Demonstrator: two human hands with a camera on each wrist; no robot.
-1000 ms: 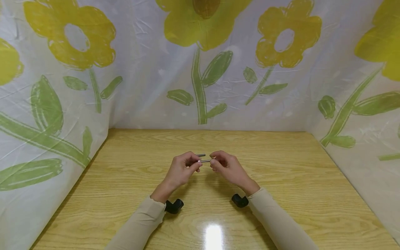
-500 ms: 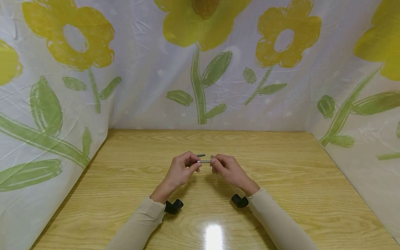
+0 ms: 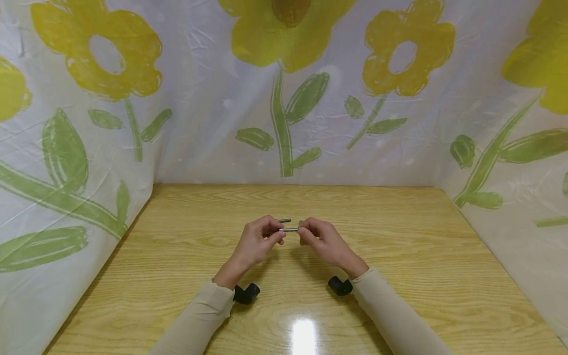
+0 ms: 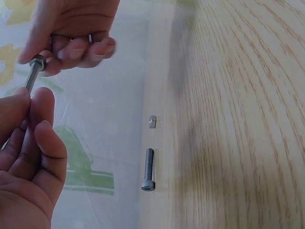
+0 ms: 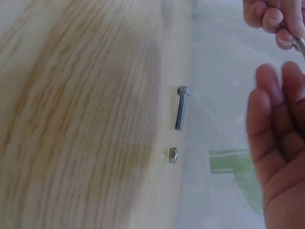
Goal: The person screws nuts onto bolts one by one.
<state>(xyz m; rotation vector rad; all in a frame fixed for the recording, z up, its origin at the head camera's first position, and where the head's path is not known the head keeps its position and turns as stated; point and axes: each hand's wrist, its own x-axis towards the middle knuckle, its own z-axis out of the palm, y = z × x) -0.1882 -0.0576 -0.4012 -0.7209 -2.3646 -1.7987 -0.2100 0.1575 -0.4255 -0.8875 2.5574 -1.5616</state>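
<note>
My left hand [image 3: 256,240] pinches a bolt [image 4: 32,78] by its left end, above the table, with the threaded shank pointing at my right hand. A hex nut [image 4: 38,62] sits on the shank's far end. My right hand [image 3: 326,240] holds this nut between thumb and curled index finger; the other fingers [image 4: 97,50] are loosely bent. The left fingers hide the bolt's head. Behind the hands, a second bolt [image 5: 181,109], with a cylindrical socket head, lies on the table, and a loose hex nut [image 5: 173,155] lies in line with it.
The wood-grain table [image 3: 390,236] is enclosed at the back and sides by a white cloth [image 3: 199,123] printed with yellow flowers. A black wrist-worn piece [image 3: 247,294] shows under the left wrist, and a similar black piece [image 3: 340,285] by the right.
My right index finger has moved from raised to curled, then shifted slightly at the nut. The loose nut behind has come into view. My left hand and its bolt have barely moved.
</note>
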